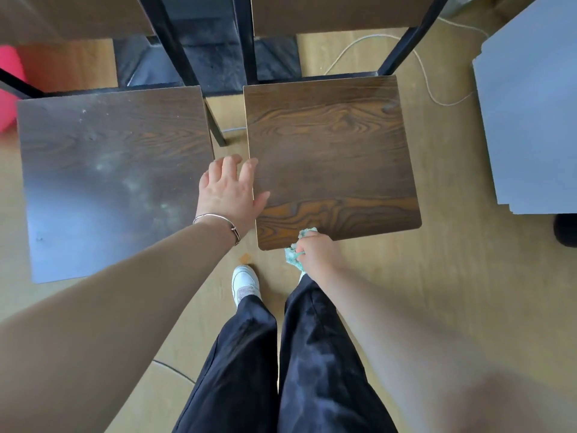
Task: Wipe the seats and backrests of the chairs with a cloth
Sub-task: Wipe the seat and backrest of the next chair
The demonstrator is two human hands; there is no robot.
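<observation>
Light wood-look floor (pixel 452 276) covers the whole inspected area. Two chairs stand on it side by side on black metal frames, a narrow gap between them. The left chair seat (pixel 109 170) is a dark wood-grain panel showing pale dusty smears and specks over much of its surface. The right chair seat (pixel 331 145) is the same pattern, with the grain showing clear and glossy. The lower edges of the left backrest (pixel 71 14) and the right backrest (pixel 337 10) appear at the top of the view. A stack of grey boards (pixel 530 120) sits at the right, well apart from the chairs, and a pale cord (pixel 424 76) loops across the floor behind the right chair. The person stands before the gap in black trousers (pixel 312 354). The left hand (pixel 229 195) is spread flat, fingers straight and apart, at the left edge of the right seat with the thumb lying over the seat surface. The right hand (pixel 315 250) is curled round the cloth at the front edge of the right seat, near its front-left corner. One white shoe (pixel 245 281) points toward the chairs. The cloth (pixel 293 254), teal and bunched, touches that front edge and hangs partly below it. A thin silver bracelet (pixel 218 218) circles the left wrist.
</observation>
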